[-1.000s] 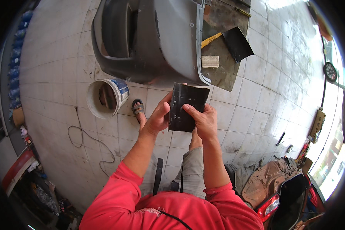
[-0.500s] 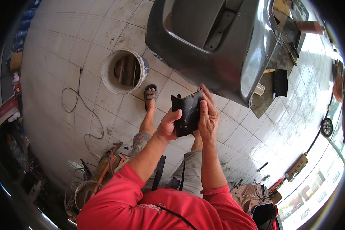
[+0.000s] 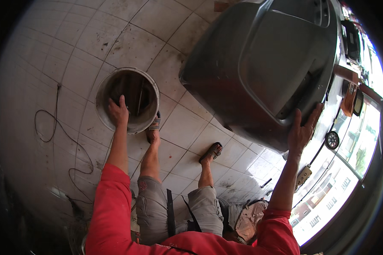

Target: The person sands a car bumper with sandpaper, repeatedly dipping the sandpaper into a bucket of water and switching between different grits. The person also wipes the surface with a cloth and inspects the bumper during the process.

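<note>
My left hand (image 3: 118, 111) reaches over the white bucket (image 3: 101, 105), close to its near left wall. Its thumb stands apart from the fingers, and I make out nothing held in it. Dark contents (image 3: 130, 87) with a light streak fill the bucket's inside, too dim to name. On the right, my right hand (image 3: 302, 129) rests with spread fingers on the near right edge of a large dark grey vehicle body panel (image 3: 272, 63). The dark sheet from before is out of sight.
A thin cable (image 3: 74, 146) winds across the tiled floor (image 3: 174, 76) at the left. My sandalled feet (image 3: 210, 153) stand between bucket and panel. A brown, worn object (image 3: 250, 221) lies behind my right leg. A small wheel (image 3: 332, 140) is at far right.
My hands have parted and no longer hold the black curved sheet before me. The left moved to the bucket, the right onto the panel. My view has shifted, showing more of the panel.
</note>
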Tool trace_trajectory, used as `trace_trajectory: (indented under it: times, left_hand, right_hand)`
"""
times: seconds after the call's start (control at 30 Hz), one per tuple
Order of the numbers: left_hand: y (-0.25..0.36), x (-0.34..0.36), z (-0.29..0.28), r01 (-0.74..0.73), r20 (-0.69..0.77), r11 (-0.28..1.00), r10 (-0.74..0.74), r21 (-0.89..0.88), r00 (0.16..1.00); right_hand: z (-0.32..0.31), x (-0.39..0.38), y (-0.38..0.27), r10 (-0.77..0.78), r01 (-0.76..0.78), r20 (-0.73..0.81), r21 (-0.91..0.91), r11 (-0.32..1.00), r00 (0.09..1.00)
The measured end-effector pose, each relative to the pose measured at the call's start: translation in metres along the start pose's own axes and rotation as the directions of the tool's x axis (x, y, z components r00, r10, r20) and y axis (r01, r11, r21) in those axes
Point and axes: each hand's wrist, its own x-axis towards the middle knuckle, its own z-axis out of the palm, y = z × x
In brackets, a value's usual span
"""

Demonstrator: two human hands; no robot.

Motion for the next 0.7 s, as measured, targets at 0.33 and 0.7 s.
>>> trace_trajectory:
  times: [0.33, 0.7]
  left_hand:
    - [-0.107, 0.092, 0.167, -0.322, -0.208, 0.932, 0.352, 0.163, 0.913]
    - [-0.08, 0.096, -0.025, 0.746, 0.756, 0.13, 0.171, -0.653, 0.632]
  right_hand:
    - [-0.007, 0.002, -0.029, 0.246, -0.244, -0.026, 0.075, 0.967, 0.969]
    - [-0.005, 0.003, -0.03, 0.054, -0.054, 0.046, -0.017, 0.998, 0.997]
